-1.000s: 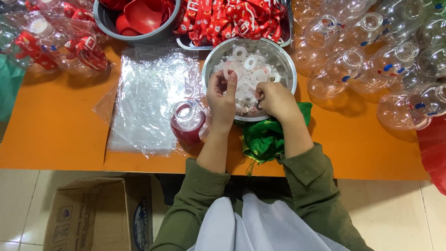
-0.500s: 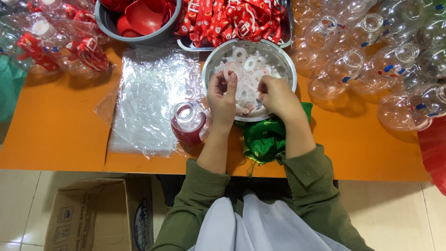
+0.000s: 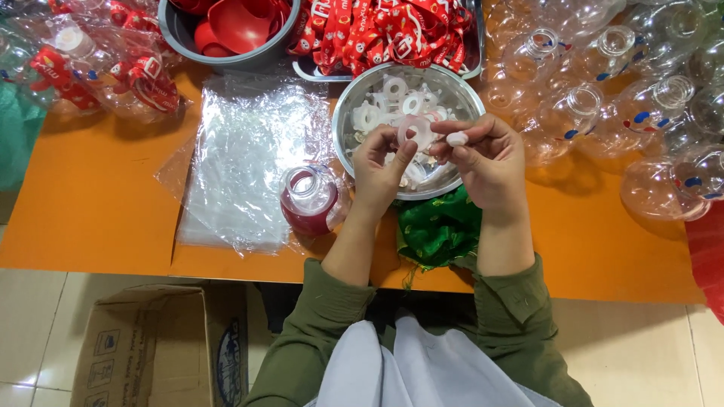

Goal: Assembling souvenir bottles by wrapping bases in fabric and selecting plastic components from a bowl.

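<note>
Both hands pinch: left hand point(image 3: 383, 167) white ring point(image 3: 418, 130), right hand point(image 3: 489, 160) white cap point(image 3: 457, 139), over steel bowl point(image 3: 348, 113).

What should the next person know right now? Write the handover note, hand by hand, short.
Left hand: pinches a white ring over the steel bowl.
Right hand: holds a small white piece in its fingertips, close beside the ring.
Things: more white rings lie in the bowl; the red-filled bottle stands open beside it on the clear plastic bags; empty clear bottles lie to the right.
Done: one bottle is filled, and a ring and a piece are picked up.
Left: the filled bottle's mouth is bare, and many bottles are empty.
</note>
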